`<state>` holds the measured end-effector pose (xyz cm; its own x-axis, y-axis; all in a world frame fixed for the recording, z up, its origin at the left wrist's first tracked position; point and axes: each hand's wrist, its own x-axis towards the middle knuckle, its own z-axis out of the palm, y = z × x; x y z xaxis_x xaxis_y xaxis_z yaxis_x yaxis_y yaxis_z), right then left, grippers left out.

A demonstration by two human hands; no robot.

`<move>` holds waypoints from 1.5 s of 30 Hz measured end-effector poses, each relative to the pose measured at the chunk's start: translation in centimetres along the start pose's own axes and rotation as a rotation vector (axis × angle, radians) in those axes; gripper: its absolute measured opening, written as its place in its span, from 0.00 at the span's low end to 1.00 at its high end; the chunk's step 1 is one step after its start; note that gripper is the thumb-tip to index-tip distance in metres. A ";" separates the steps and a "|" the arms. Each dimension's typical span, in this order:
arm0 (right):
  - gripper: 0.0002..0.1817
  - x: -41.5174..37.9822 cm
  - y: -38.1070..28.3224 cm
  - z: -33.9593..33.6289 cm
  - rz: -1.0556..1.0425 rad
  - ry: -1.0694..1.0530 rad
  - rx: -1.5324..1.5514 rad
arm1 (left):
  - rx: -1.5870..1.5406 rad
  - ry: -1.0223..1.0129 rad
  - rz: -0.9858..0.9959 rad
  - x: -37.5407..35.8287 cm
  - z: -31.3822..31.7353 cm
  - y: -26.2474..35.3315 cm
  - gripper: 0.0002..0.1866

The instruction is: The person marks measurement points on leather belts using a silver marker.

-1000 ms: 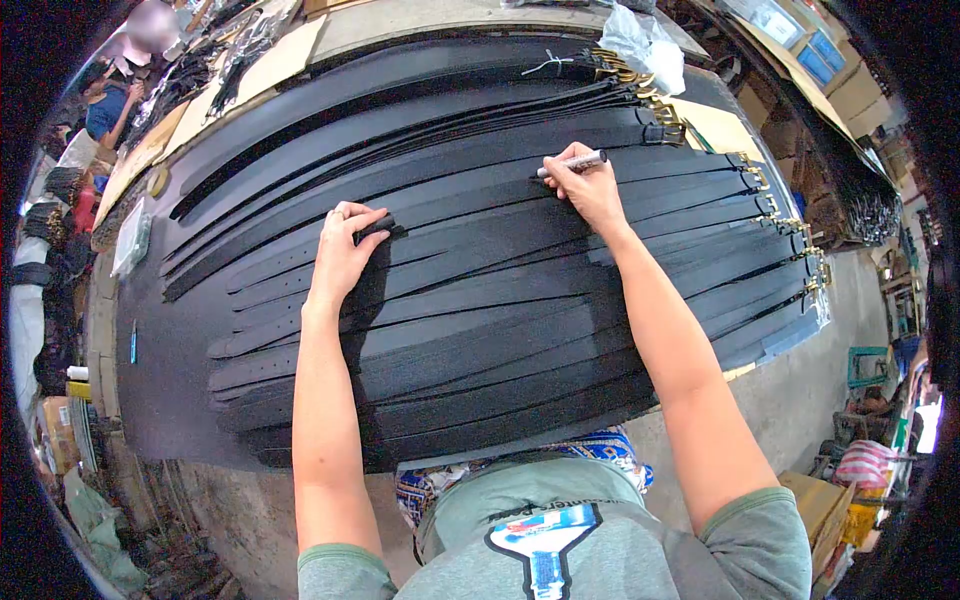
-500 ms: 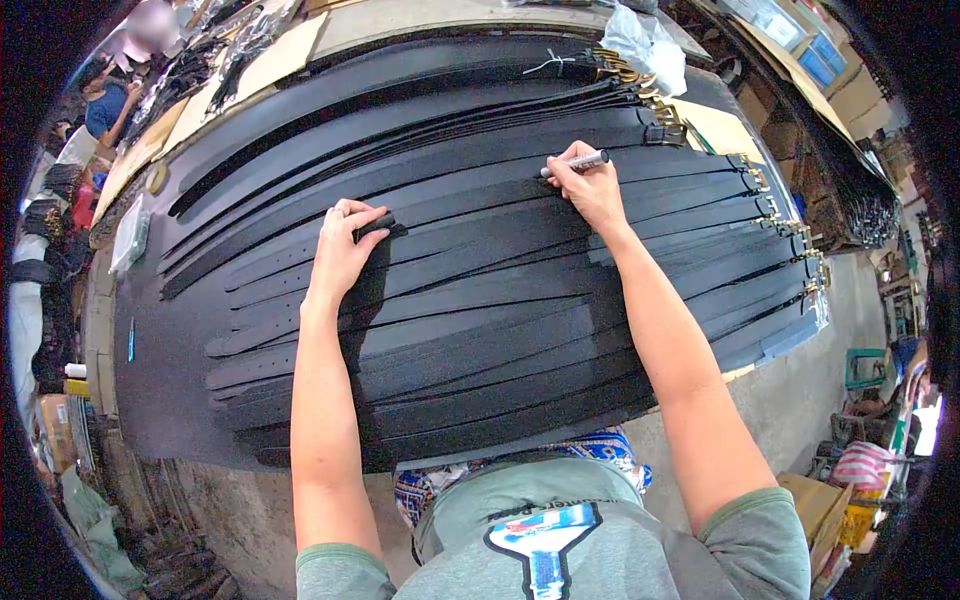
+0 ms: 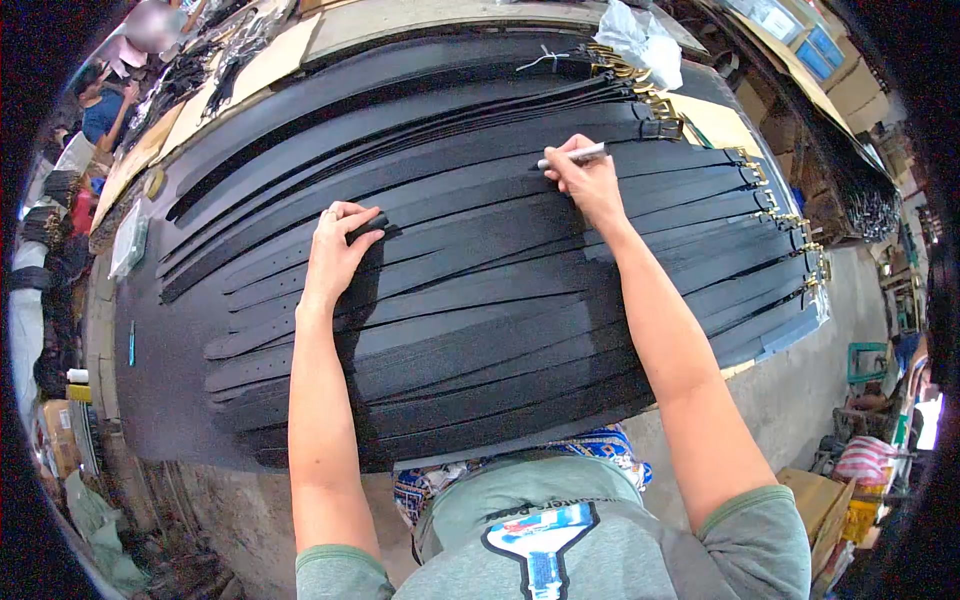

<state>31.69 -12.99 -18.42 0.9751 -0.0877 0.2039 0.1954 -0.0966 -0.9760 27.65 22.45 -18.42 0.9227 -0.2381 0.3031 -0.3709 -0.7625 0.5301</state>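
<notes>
Your table (image 3: 160, 370) bears belts (image 3: 470, 330) and, near its left edge, a clear packet (image 3: 128, 242), contents unclear; left hand (image 3: 336, 250) pinches a black piece (image 3: 376, 223), right hand (image 3: 590, 188) a marker (image 3: 595, 153).

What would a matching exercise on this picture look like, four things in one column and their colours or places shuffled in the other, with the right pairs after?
Things:
1. Pen
2. Buckles
3. Belts
4. Bag

Colours and places:
A. Black, laid out lengthwise side by side
B. Whitish and crumpled
C. In the right hand
D. Gold-coloured

Right pairs: 1-C, 2-D, 3-A, 4-B
</notes>
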 end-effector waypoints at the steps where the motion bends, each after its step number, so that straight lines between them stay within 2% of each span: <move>1: 0.12 0.1 0.1 -0.1 -0.009 0.034 0.074 | 0.004 0.002 0.002 0.0 0.0 0.1 0.18; 3: 0.11 0.3 0.2 -0.4 -0.027 0.100 0.223 | 0.011 0.007 0.005 0.0 0.0 0.3 0.18; 4: 0.11 0.3 0.2 -0.7 0.028 0.111 0.150 | 0.014 0.006 0.006 0.0 0.0 0.3 0.18; 7: 0.12 0.1 -0.1 -1.1 0.014 0.091 -0.026 | 0.015 0.002 0.003 0.0 0.0 0.3 0.18; 16: 0.13 -0.3 -1.1 -0.5 -0.015 0.117 -0.196 | 0.010 0.032 0.006 0.0 -0.1 0.7 0.18; 19: 0.13 -0.4 -0.8 -0.4 -0.038 0.083 -0.099 | 0.025 0.035 0.012 0.0 -0.1 0.8 0.18; 23: 0.11 -0.4 0.3 0.1 -0.161 0.018 -0.129 | 0.067 0.045 0.074 0.2 -0.3 1.2 0.17; 26: 0.12 -1.6 -1.2 1.3 -0.278 -0.148 -0.111 | 0.029 0.067 0.089 0.0 0.0 1.0 0.17; 30: 0.10 -2.3 -2.9 1.3 -0.274 -0.296 -0.217 | -0.003 0.077 0.069 0.0 0.1 1.1 0.17; 33: 0.09 -2.5 -2.8 1.6 -0.309 -0.319 -0.207 | 0.009 0.067 0.068 0.0 0.1 0.9 0.18; 38: 0.11 -2.4 -2.8 1.7 -0.530 -0.330 -0.226 | 0.021 0.070 0.069 0.1 0.2 0.8 0.19; 43: 0.11 -2.2 -2.7 1.6 -0.533 -0.299 -0.227 | 0.011 0.101 0.108 0.2 0.4 0.7 0.18; 45: 0.10 -2.5 -3.5 1.7 -0.432 -0.273 -0.251 | 0.023 0.091 0.097 0.2 0.1 1.1 0.18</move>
<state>28.75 -10.73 -15.70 0.8103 0.2681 0.5211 0.5844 -0.3022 -0.7531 27.42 21.46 -17.86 0.8687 -0.2565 0.4237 -0.4547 -0.7522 0.4769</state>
